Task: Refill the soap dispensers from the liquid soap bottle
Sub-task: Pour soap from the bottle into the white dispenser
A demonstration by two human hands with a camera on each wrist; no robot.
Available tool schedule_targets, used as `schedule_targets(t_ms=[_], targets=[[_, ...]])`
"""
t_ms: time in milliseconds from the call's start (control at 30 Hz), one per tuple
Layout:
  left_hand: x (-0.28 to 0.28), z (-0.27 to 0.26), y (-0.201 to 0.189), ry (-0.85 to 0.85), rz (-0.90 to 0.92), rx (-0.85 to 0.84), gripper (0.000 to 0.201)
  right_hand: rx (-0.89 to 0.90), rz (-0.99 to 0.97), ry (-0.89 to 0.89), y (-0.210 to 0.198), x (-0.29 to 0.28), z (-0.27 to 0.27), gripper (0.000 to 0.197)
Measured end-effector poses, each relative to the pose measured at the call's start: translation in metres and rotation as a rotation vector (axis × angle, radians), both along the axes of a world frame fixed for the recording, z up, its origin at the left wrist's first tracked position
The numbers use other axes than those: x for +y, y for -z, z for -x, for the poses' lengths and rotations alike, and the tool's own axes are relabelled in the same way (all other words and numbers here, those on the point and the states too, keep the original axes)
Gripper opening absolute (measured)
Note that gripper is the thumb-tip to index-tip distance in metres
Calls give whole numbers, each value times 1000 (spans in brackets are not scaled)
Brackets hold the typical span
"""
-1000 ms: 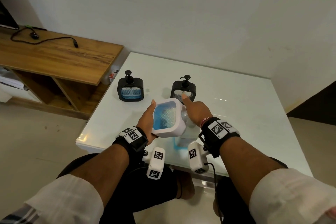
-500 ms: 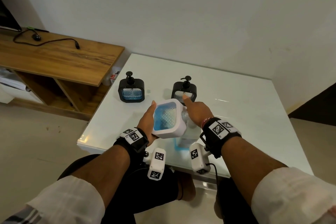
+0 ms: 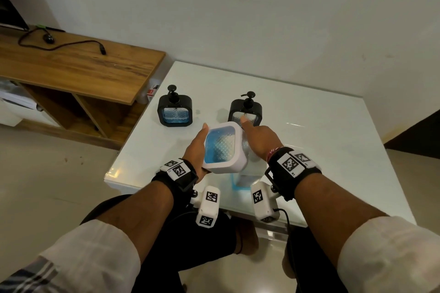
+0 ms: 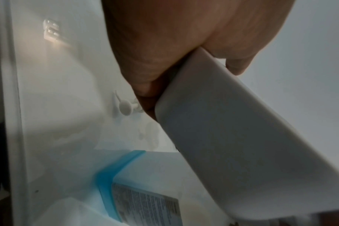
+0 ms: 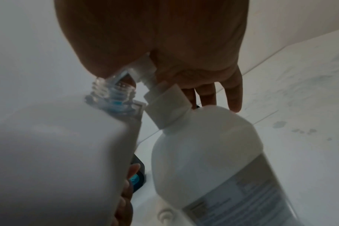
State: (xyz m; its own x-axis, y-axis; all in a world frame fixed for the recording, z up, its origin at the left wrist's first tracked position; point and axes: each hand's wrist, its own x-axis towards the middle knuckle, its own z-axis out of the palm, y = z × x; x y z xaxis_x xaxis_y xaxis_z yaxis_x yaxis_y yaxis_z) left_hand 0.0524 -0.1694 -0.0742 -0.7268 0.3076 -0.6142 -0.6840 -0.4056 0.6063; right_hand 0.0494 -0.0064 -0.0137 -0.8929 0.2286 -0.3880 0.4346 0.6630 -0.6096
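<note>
Gripping a blue-soap-filled white dispenser [image 3: 223,150], both hands tilt it toward the soap bottle [image 5: 213,152].

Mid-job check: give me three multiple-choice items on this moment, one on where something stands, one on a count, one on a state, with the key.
1. Where do the black dispensers stand?
A. on the white table, beyond the hands
B. on the wooden shelf
C. on the floor

2. How many black dispensers have pumps fitted?
A. none
B. one
C. two

3. How is the white dispenser held?
A. upright with pump on
B. tipped, its neck open
C. lying flat on the table

Key: 1 A, the left black dispenser and right black dispenser stand on the white table. 2 C, each shows a pump. 3 B, the left hand grips the white dispenser, its bare threaded neck by the soap bottle in the right hand.
</note>
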Motion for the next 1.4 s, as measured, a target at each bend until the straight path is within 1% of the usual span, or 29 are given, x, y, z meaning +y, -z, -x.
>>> schedule_targets(t_ms=[67,133,200,267,367,433,567,667,767,867,967,1067,1133,1267,1400], targets=[[0,-1,1,6,-11,6,56,-9,0,-12,1,2,-2,73],[1,-1,0,28,-33,22,53,-16,60,7,1,4,-3,71],[1,-2,0,37,-55,25,53,-8,127,35,-1,3,-3,70],[0,-2,0,37,-46,25,54,9,148,40,-3,3,-3,70],[0,-3,-1,36,-30,22,52,31,142,50,-2,7,-1,67],[0,-1,-1,26,-27,13,52,16,101,39,1,7,0,65],[-2,0,1,28,-49,-7,53,-7,16,19,4,6,-2,71],[-1,-2,0,27,-50,1,49,-6,61,12,1,8,-5,69],[-3,-2,1,53,-45,-2,49,-7,122,36,-2,8,-5,64],[-4,0,2,51,-46,-20,50,7,149,64,-4,12,-4,68],[-5,2,3,27,-38,-39,48,3,84,55,1,9,-1,75],[-5,2,4,13,-57,-62,51,12,9,38,7,5,1,75],[-5,2,4,17,-67,-51,50,21,8,30,6,7,2,75],[-7,0,6,29,-62,-47,47,41,68,17,1,9,2,76],[-6,2,6,10,-44,-61,47,16,25,15,3,8,2,77]])
